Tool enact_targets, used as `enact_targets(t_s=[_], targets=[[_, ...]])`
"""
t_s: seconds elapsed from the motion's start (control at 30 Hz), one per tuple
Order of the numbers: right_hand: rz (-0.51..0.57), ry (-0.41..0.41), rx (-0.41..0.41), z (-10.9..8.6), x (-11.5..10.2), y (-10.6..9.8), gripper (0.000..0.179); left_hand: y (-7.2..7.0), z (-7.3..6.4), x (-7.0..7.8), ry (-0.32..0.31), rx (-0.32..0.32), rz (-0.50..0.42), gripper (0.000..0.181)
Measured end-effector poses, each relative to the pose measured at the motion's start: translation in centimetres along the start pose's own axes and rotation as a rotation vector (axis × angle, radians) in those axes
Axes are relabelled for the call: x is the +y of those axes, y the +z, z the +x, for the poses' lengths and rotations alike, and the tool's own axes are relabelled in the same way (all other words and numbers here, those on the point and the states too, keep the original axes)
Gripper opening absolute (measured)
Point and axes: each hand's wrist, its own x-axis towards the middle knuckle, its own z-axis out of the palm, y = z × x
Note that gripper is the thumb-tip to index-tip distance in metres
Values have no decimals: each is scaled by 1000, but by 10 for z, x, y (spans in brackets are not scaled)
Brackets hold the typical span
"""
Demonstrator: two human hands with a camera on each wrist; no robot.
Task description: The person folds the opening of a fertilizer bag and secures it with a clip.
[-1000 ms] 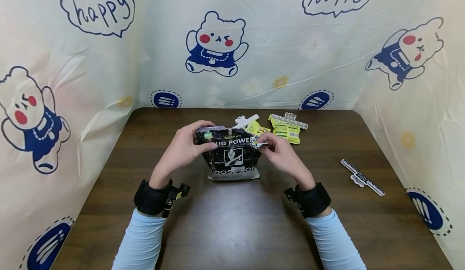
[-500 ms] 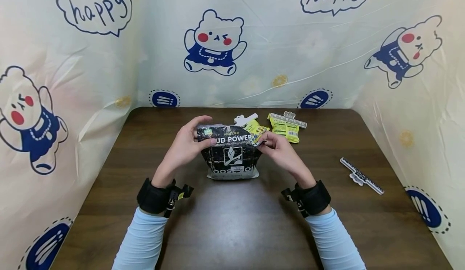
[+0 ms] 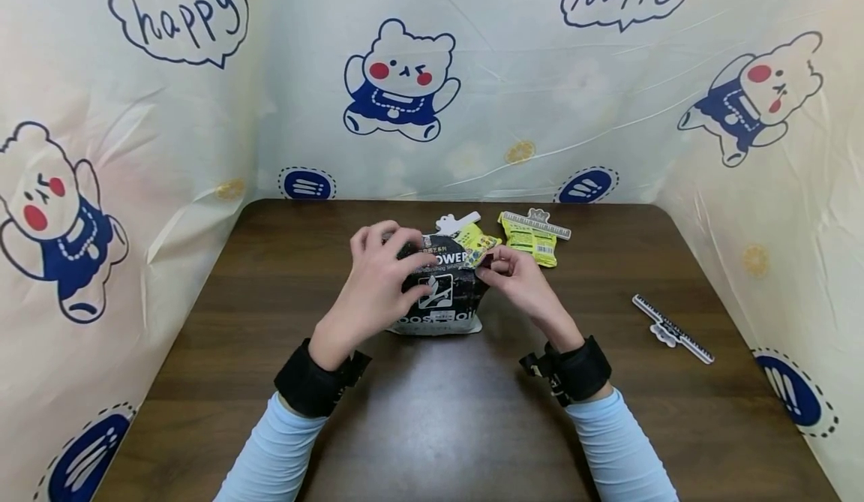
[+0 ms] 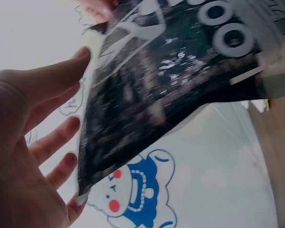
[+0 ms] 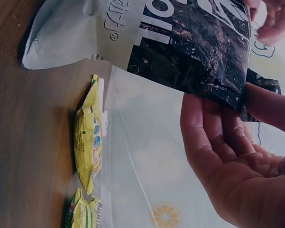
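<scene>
A black potting soil bag [image 3: 462, 292] with white lettering and a pale base stands upright on the table. My right hand [image 3: 523, 284] pinches its upper right corner between thumb and fingers; in the right wrist view the folded corner [image 5: 262, 90] shows beside the thumb. My left hand [image 3: 374, 284] is at the bag's upper left, fingers spread and loosely bent. In the left wrist view, its thumb [image 4: 57, 78] stands apart from the bag and its other fingertips lie by the top edge; whether they touch it I cannot tell.
Behind the bag lie two yellow snack packets: one [image 3: 477, 239] with a white clip [image 3: 457, 223], the other [image 3: 533, 248] with a clear ruler-marked clip [image 3: 538, 224]. A third, ruler-marked clip [image 3: 673, 329] lies at the right of the brown table [image 3: 432, 427]. Printed curtains surround the table.
My left hand has let go of the bag's upper left corner and moved right across its front, fingers spreading. The right hand stays at its corner. Bag and packets have not shifted.
</scene>
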Motion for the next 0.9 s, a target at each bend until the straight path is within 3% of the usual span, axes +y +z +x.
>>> enact_targets(t_s=[0.2,0.4,0.6,0.77,0.9], targets=[[30,47,12,0,1,2,30,6,-3,-1,-39,-107,39,29],[7,28,30,1,2,-1,34,7,-2,-2,-53,-138,20,20],[-152,-133,21,-2,0,-12,20,8,-1,-4,-61,-151,-9,16],[-297,-299,-53,-8,0,-18,8,9,-1,-4,-80,-176,-19,14],[-368,-349,-80,-6,1,-18,10,9,-2,-5,-87,-181,-20,13]])
